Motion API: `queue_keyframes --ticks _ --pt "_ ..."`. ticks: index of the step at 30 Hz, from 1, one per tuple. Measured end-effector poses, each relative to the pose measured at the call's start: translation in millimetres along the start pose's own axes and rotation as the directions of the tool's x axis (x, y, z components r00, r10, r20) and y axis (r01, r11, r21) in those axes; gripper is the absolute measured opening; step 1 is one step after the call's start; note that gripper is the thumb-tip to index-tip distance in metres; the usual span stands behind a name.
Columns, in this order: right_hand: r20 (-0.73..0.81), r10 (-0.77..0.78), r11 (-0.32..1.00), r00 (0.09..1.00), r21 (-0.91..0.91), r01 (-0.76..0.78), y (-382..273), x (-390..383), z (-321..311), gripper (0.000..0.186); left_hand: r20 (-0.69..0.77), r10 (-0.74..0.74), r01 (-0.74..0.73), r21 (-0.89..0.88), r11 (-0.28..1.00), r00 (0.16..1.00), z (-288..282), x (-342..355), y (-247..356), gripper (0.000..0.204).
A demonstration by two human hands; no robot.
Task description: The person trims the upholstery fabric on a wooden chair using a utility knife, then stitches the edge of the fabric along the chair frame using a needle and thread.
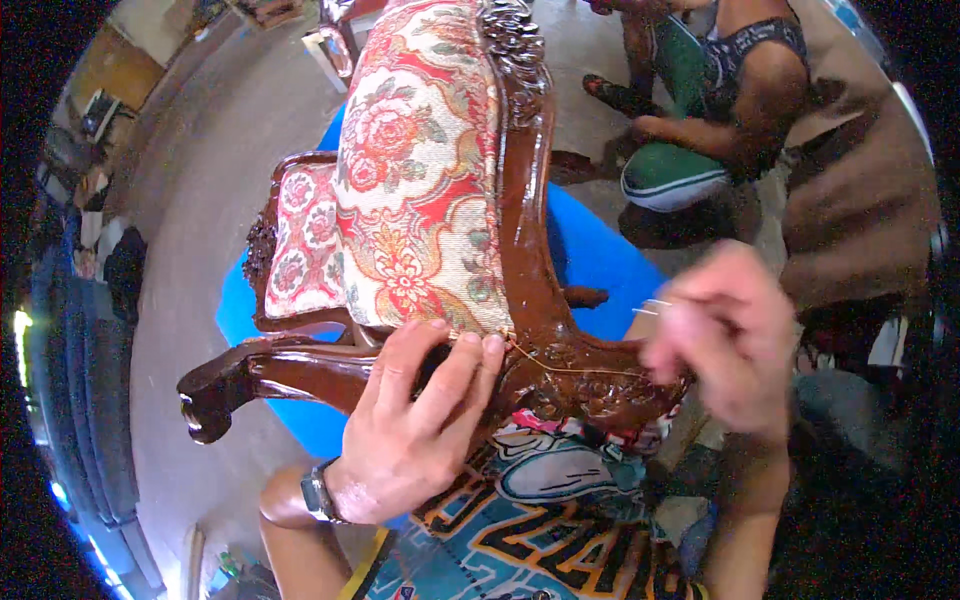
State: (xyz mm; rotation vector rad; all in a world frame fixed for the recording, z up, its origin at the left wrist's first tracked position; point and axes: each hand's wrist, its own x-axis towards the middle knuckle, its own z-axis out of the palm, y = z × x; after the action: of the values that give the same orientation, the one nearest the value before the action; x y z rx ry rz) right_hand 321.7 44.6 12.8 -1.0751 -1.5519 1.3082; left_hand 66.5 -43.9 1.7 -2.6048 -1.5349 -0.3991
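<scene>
A dark carved wooden chair (524,180) lies tipped across my lap, its padding covered in red and cream floral fabric (395,215). My left hand (415,410) rests at the fabric's near edge, fingers bent and apart, tips pressing along the seam; its thumb is not clear. From that corner a thin gold cord (580,371) runs over the carved rail to my right hand (725,340). The right hand is raised off the wood, closed and blurred by motion. A thin, pale, needle-like piece (652,307) sticks out from its fingers.
A curved chair leg (225,388) juts out to the left. Bright blue material (600,250) shows under the chair. Another person in green shorts (675,175) sits close by at the far right. Dark cloth-like items line the left side, beside the grey floor (195,240).
</scene>
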Motion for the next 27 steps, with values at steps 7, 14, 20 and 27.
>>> queue_keyframes --ticks 7,14,20,27 --pt "0.317 -0.007 0.993 0.948 -0.11 0.044 5.0 50.7 52.1 0.014 -0.009 -0.027 0.026 -0.068 0.997 1.0 -1.7 3.2 -0.2 0.056" --pt "0.316 -0.026 0.998 0.948 -0.043 0.041 20.7 44.8 52.5 0.014 0.031 -0.028 0.03 -0.073 0.997 0.999 -3.2 1.6 -2.5 0.058" --pt "0.304 -0.078 0.986 0.949 -0.118 0.119 19.4 47.4 54.0 0.014 0.023 -0.031 0.033 -0.074 0.997 0.999 -3.0 1.2 -3.0 0.057" --pt "0.343 -0.077 0.991 0.936 -0.078 0.11 24.2 49.3 54.1 0.013 0.008 -0.024 0.025 -0.065 0.998 1.0 -1.4 1.3 -2.7 0.056"
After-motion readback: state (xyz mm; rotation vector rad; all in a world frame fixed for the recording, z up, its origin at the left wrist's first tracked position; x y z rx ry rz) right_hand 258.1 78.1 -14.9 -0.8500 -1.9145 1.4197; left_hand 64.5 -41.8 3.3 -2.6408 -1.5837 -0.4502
